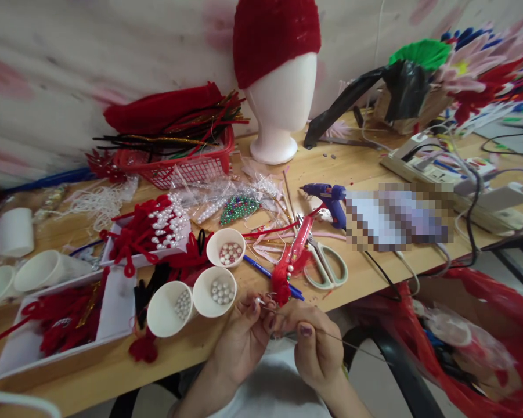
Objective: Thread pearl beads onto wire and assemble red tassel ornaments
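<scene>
Just over the table's front edge, my left hand (pixel 244 334) pinches a small white bead (pixel 258 301) at its fingertips. My right hand (pixel 316 339) is closed on a thin wire (pixel 359 348), which trails out to the right; its near end runs toward the bead. Whether the wire passes through the bead is too small to tell. Close to my left hand stand three paper cups: one with white beads (pixel 223 292), another with small pale beads (pixel 183 305), and one with pink and white beads (pixel 230 253). A red tasselled piece (pixel 282 278) lies just beyond my fingers.
Scissors (pixel 326 264) and a blue glue gun (pixel 328 197) lie to the right. White boxes (pixel 117 307) of red pieces and a red basket (pixel 169 174) sit left. A white foam head (pixel 278 110) stands behind. Cables and a power strip (pixel 400 162) occupy the right.
</scene>
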The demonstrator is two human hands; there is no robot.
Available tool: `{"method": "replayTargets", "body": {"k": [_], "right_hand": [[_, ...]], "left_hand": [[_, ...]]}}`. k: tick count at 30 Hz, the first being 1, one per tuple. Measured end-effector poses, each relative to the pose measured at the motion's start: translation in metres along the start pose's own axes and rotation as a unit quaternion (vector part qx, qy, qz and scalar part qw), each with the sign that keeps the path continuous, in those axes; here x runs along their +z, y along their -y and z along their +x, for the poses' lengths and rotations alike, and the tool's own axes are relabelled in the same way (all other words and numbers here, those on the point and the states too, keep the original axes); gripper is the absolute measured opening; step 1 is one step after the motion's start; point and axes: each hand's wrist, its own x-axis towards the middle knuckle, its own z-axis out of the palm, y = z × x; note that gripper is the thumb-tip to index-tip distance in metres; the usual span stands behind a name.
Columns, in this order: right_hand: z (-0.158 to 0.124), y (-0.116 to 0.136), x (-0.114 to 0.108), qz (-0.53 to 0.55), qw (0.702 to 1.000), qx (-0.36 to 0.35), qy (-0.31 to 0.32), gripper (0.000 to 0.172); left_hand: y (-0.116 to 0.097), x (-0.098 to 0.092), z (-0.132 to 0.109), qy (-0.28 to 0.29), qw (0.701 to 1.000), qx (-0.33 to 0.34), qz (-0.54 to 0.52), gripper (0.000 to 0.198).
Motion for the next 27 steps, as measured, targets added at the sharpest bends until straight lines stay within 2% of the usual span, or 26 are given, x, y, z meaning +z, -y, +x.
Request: {"method": "replayTargets", "body": {"k": [6,15,27], "right_hand": [[-0.0006,-0.003,0.0021,-0.016,1.0,0.005,-0.001,0.029],[0.0012,-0.0021,0.0024,-0.024,1.0,0.002,0.002,0.031],[-0.0031,-0.0081,0.0035,-0.011,1.0,0.005,-0.008,0.027]], "left_hand": [[-0.0023,0.0032,-0.0005,-0.014,1.0,0.0,0.0,0.025],[-0.0018,-0.0004,-0.0005,-0.004,1.0,0.007,0.002,0.022],[-0.0005,-0.001,0.0001,0.031,0.999,0.019,-0.006,0.017]]}}
